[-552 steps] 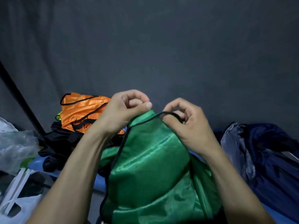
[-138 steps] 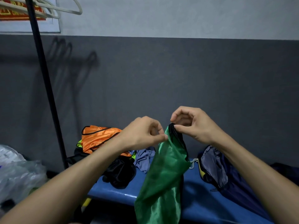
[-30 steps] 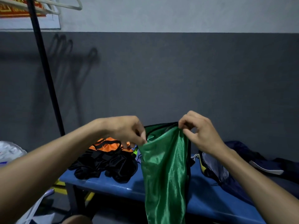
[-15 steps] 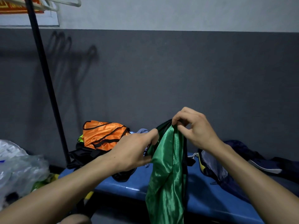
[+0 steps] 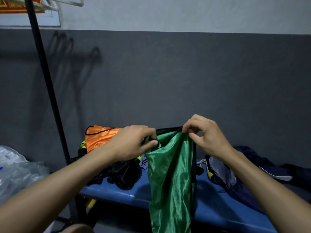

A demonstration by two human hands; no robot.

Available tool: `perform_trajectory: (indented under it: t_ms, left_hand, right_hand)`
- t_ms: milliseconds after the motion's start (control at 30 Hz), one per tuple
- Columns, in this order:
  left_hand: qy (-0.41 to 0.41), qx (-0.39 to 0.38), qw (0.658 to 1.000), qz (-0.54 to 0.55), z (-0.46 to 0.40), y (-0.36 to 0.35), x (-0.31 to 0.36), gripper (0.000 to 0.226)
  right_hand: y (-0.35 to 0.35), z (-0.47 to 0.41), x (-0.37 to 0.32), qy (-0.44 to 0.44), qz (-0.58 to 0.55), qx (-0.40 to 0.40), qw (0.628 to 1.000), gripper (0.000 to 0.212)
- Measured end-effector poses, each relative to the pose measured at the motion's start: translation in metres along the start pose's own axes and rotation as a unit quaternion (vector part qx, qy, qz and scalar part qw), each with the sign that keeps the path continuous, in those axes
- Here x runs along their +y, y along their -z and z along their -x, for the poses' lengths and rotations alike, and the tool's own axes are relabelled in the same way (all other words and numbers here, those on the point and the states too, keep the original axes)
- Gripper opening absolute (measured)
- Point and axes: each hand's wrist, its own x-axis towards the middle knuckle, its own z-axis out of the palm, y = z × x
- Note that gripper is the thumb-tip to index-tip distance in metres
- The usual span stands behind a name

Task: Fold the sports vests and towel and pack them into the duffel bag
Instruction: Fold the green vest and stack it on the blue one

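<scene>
A shiny green vest [image 5: 171, 179] with black trim hangs in the air in front of me, over the blue bench [image 5: 127, 194]. My left hand [image 5: 133, 142] pinches its top edge on the left. My right hand [image 5: 207, 135] pinches the top edge on the right, a short way off. An orange vest [image 5: 97, 137] lies on a heap of black clothes [image 5: 122, 174] at the bench's left end. The dark blue duffel bag [image 5: 235, 179] lies open on the bench to the right. A bluish-grey cloth [image 5: 143, 163] peeks out behind the green vest.
A black pole [image 5: 47, 81] of a clothes rack rises on the left, with white hangers [image 5: 67, 1] at the top. Clear plastic bags [image 5: 15, 172] lie at the far left. A grey wall stands close behind the bench.
My left hand has moved up along the vest's top edge and away from my right hand, so the top of the green vest is spread wider than half a second ago.
</scene>
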Motion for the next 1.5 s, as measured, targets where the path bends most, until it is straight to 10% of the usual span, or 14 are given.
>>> perform_trajectory:
  t_ms: [167, 367, 567, 733, 1167, 1500]
  left_hand:
    - [-0.05, -0.174, 0.983, 0.026, -0.007, 0.024, -0.012, 0.007]
    - [-0.045, -0.145, 0.988, -0.021, -0.01, 0.027, -0.016, 0.063]
    - [-0.032, -0.182, 0.982, 0.036, -0.003, 0.017, -0.024, 0.035]
    - [-0.038, -0.185, 0.981, 0.051, 0.0, 0.012, -0.013, 0.065]
    - [-0.012, -0.018, 0.97, 0.242, -0.003, -0.016, 0.018, 0.015]
    - [-0.032, 0.142, 0.989, 0.003, 0.003, -0.006, 0.012, 0.023]
  right_hand:
    - [-0.002, 0.007, 0.004, -0.017, -0.033, -0.003, 0.999, 0.036]
    - [0.002, 0.007, 0.006, -0.018, -0.039, -0.009, 0.999, 0.038]
    - [0.008, 0.007, 0.008, -0.024, -0.046, -0.004, 0.999, 0.038]
    - [0.007, 0.004, 0.001, -0.006, -0.052, -0.022, 0.998, 0.04]
    - [0.004, -0.01, -0.024, 0.03, -0.031, -0.031, 0.999, 0.037]
    - [0.009, -0.01, -0.023, -0.001, -0.016, -0.035, 0.999, 0.037]
